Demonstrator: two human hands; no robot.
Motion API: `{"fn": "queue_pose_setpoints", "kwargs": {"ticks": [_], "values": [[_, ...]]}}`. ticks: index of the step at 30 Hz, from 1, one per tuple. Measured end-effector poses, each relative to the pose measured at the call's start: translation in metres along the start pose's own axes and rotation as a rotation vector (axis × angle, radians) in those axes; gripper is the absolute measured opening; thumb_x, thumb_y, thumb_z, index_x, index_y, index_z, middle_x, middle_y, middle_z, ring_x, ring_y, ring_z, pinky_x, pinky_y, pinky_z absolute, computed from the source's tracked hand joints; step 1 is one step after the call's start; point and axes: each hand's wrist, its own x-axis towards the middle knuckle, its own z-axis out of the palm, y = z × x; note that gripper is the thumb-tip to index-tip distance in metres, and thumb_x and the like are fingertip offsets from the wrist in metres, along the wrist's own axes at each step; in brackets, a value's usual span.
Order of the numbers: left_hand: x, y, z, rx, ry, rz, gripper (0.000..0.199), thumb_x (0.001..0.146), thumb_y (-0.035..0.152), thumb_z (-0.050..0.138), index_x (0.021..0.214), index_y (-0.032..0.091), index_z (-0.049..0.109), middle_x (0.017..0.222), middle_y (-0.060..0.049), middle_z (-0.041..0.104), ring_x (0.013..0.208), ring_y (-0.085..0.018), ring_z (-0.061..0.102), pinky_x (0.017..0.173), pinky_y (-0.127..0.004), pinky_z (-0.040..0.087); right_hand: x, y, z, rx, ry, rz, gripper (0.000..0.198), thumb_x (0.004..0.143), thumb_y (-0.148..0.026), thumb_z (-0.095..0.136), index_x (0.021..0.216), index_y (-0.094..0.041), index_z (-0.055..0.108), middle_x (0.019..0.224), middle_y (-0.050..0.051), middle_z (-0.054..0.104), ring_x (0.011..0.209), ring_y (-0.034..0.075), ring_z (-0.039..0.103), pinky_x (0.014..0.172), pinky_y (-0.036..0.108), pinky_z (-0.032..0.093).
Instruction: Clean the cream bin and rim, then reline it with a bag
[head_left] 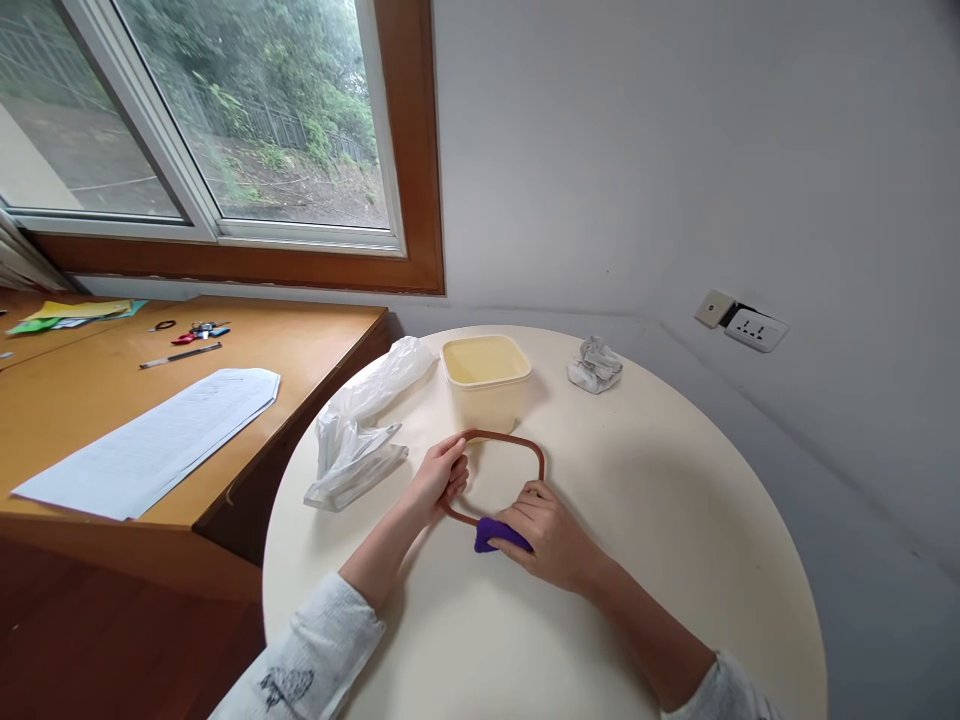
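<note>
My left hand (442, 474) is closed around the left side of a brown square ring (510, 436) with rounded corners, held above the table. My right hand (546, 532) presses a purple cloth (489, 532) against the ring's near right part, fingers wrapped over it. Part of the ring and the cloth is hidden behind my fingers. Just beyond the ring stands a pale yellow plastic bin (487, 398), upright, its mouth facing up.
A clear plastic bag (352, 455) lies left of the bin on the round white table (675, 560). A crumpled grey-white wad (595, 365) sits to the right. On the wooden desk (315, 345) are papers (157, 440), a pen (180, 355) and keys (206, 330).
</note>
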Motion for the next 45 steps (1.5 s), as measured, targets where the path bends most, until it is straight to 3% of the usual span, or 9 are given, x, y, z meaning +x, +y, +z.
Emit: {"fn": "queue_pose_setpoints", "kwargs": {"ticks": [6,13,18,25,33,41,45], "values": [[0.000,0.003,-0.002,0.018,0.033,-0.006,0.017,0.083,0.032,0.051,0.093,0.018,0.053,0.040,0.011,0.024,0.031,-0.004,0.020,0.036,-0.018,0.016,0.001,0.001,-0.007,-0.048,0.029,-0.033,0.018,0.087,-0.033,0.051,0.083,-0.018,0.059,0.070,0.002,0.062,0.076,0.015,0.054,0.088,0.036,0.033],[0.002,0.002,-0.008,0.023,0.066,0.016,0.018,0.083,0.033,0.051,0.094,0.019,0.053,0.040,0.011,0.022,0.031,-0.004,0.019,0.035,-0.018,0.016,-0.001,0.007,-0.017,-0.103,0.001,0.037,0.014,0.084,-0.035,0.055,0.089,-0.023,0.061,0.114,0.006,0.058,0.114,0.022,0.046,0.098,0.043,0.023],[0.005,0.001,-0.013,0.026,0.076,0.024,0.022,0.081,0.035,0.053,0.096,0.019,0.052,0.041,0.012,0.022,0.031,-0.004,0.018,0.035,-0.017,0.015,-0.004,0.013,-0.023,-0.139,-0.078,0.060,0.009,0.083,-0.028,0.057,0.089,-0.026,0.063,0.126,0.005,0.051,0.123,0.023,0.038,0.101,0.044,0.022],[0.000,0.005,-0.008,0.046,0.042,-0.022,0.018,0.080,0.035,0.055,0.086,0.018,0.052,0.042,0.012,0.022,0.032,-0.003,0.019,0.035,-0.017,0.015,-0.009,0.024,-0.022,-0.205,-0.046,0.099,0.028,0.075,-0.003,0.052,0.086,-0.025,0.064,0.131,0.005,0.046,0.126,0.026,0.034,0.101,0.047,0.024],[-0.003,0.006,-0.006,0.069,-0.075,-0.132,0.015,0.082,0.032,0.053,0.088,0.018,0.052,0.041,0.011,0.022,0.033,-0.004,0.018,0.037,-0.017,0.014,-0.012,0.036,-0.025,-0.248,0.071,0.131,0.032,0.079,-0.001,0.045,0.081,-0.024,0.066,0.123,0.006,0.052,0.120,0.024,0.042,0.099,0.045,0.027],[-0.005,0.008,-0.004,0.072,-0.120,-0.168,0.016,0.082,0.031,0.054,0.078,0.017,0.049,0.040,0.011,0.022,0.033,-0.003,0.016,0.038,-0.018,0.010,-0.009,0.035,-0.029,-0.196,0.161,0.102,0.038,0.080,0.002,0.041,0.092,-0.024,0.066,0.104,0.006,0.060,0.104,0.020,0.051,0.089,0.038,0.038],[-0.006,0.008,-0.007,0.069,-0.185,-0.191,0.018,0.082,0.033,0.056,0.084,0.015,0.054,0.041,0.011,0.022,0.034,-0.003,0.016,0.039,-0.018,0.010,-0.009,0.034,-0.030,-0.166,0.158,0.075,0.039,0.081,0.002,0.041,0.098,-0.024,0.065,0.101,0.006,0.062,0.101,0.019,0.053,0.085,0.037,0.041]]}}
